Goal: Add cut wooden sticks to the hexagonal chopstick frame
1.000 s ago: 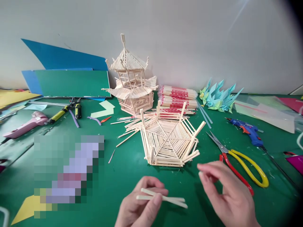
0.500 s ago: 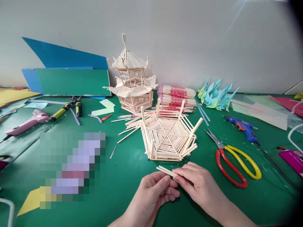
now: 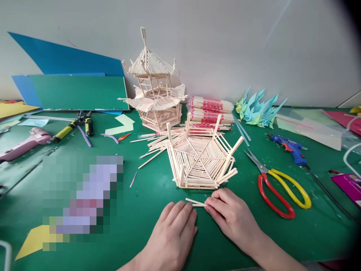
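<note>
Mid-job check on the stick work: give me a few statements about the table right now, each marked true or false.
1. The right hand pinches one end of the pale thin wooden sticks. True.
2. The left hand grips the red-and-yellow-handled scissors. False: it lies palm down beside the sticks, and the scissors lie untouched off to the right.
3. The open hexagonal stick frame sits just beyond both hands. True.
4. The blue glue gun lies left of the frame. False: it lies to the right, beyond the scissors.
5. The tall stick pagoda model stands by the wall. True.
</note>
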`<state>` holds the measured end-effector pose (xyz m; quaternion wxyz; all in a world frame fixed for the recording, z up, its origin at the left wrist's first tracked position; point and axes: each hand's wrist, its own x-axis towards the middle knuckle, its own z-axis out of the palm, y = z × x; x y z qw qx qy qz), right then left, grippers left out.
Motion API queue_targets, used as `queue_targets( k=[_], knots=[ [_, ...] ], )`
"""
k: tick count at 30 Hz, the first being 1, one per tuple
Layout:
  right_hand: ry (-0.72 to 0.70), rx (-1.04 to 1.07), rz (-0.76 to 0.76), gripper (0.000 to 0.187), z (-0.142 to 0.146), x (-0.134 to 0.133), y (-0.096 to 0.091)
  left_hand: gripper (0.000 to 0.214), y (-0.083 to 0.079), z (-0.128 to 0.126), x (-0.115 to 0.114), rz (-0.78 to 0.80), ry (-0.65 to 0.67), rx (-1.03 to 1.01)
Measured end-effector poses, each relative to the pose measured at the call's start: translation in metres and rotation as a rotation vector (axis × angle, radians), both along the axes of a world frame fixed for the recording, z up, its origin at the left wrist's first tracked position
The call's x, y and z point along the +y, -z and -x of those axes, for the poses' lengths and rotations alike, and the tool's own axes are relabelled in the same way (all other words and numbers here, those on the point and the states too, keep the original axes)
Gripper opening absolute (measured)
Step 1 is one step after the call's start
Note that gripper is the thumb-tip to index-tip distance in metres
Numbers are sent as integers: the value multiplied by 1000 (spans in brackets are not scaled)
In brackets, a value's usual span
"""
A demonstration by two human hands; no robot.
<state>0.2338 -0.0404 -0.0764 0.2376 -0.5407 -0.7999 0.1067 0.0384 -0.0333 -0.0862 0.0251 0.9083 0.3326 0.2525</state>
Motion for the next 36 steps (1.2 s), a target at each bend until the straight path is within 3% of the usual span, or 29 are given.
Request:
queue_targets(
  k=[6, 17, 22, 26, 31, 33, 36],
  knots=[
    [11, 5, 26, 17, 0, -1, -1, 23, -24, -1, 26, 239, -22, 169],
    [3, 6, -25, 17, -2, 0, -3, 26, -17, 0, 35, 347, -6, 4],
    [17, -2, -41, 17, -4, -5, -6, 15, -18, 6, 33, 376, -9, -84],
    [20, 54, -142, 11, -14, -13, -33, 12, -31, 18, 27, 268, 25, -217],
    [38, 129, -223, 9, -28, 9, -93, 8, -53, 23, 34, 112, -74, -361],
    [27, 152, -155, 10, -30, 31, -113, 10, -58, 19, 43, 156, -178, -415],
    [-36, 224, 129, 18, -28, 68, -129, 23, -65, 9, 57, 346, -288, -445]
  ],
)
